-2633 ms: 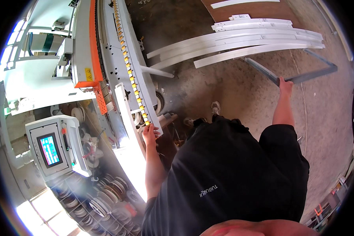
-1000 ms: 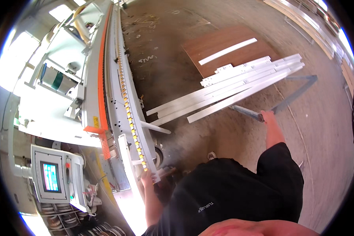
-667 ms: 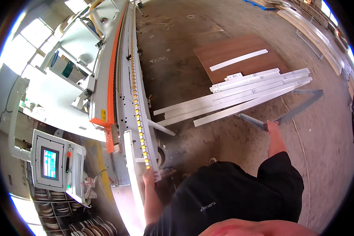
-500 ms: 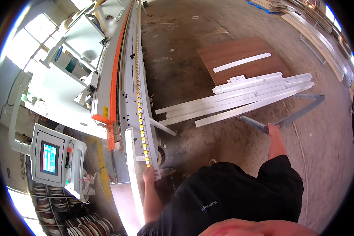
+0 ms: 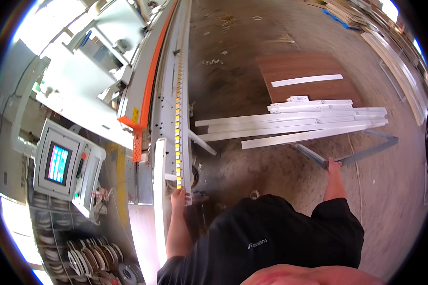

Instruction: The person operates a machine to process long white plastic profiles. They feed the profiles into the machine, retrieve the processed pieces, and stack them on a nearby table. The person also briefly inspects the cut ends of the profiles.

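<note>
My left hand rests on the near end of the machine's long roller rail, which carries a row of yellow and white rollers. Its fingers lie over the rail end, somewhat apart. Beside that hand stands a long white strip along the machine. Out to the right, my right hand is closed round the near corner of a grey metal frame. Several long white panels lie stacked across that frame. A shorter white strip lies on a brown board behind them.
An orange guard runs along the machine. At the left stands a control panel with a lit screen, above racked rolls of edge banding. Long boards lie at the far right. A support leg slants from the machine.
My view has tilted and turned a little, so the machine and panels sit differently in the picture. Both hands stay at the rail end and the frame corner.
</note>
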### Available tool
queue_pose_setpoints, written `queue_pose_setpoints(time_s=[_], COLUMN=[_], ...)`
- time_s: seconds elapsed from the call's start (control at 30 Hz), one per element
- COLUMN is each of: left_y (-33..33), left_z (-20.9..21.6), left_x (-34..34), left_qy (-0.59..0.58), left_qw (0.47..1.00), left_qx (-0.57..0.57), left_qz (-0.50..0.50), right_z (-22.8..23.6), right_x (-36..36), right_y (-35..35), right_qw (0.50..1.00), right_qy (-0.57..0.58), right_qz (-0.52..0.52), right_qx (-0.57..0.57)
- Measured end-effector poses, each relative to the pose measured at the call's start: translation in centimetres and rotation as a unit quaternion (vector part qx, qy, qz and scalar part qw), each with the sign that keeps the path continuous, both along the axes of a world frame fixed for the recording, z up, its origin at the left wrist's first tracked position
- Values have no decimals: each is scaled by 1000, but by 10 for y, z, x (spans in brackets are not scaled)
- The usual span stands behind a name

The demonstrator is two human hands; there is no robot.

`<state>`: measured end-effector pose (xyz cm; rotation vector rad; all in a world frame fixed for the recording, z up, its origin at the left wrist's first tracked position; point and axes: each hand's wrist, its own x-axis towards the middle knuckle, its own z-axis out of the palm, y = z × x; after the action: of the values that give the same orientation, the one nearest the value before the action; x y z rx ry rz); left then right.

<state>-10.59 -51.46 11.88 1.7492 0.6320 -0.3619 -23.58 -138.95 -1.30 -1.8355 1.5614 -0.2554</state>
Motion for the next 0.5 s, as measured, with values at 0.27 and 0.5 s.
queue_pose_setpoints(time_s=[0.27,0.5], left_y=[1,5], left_z=[-4,1], left_x=[0,-2], left_qy=[-20,-14], left_qw=[1000,1000], left_qx=[-8,-8], left_qz=[0,-4], right_z=[18,23], right_x=[-1,4], right_y=[4,32], right_qw=[998,998], right_qy=[19,8], right_qz=[-9,-28], right_qx=[55,-57])
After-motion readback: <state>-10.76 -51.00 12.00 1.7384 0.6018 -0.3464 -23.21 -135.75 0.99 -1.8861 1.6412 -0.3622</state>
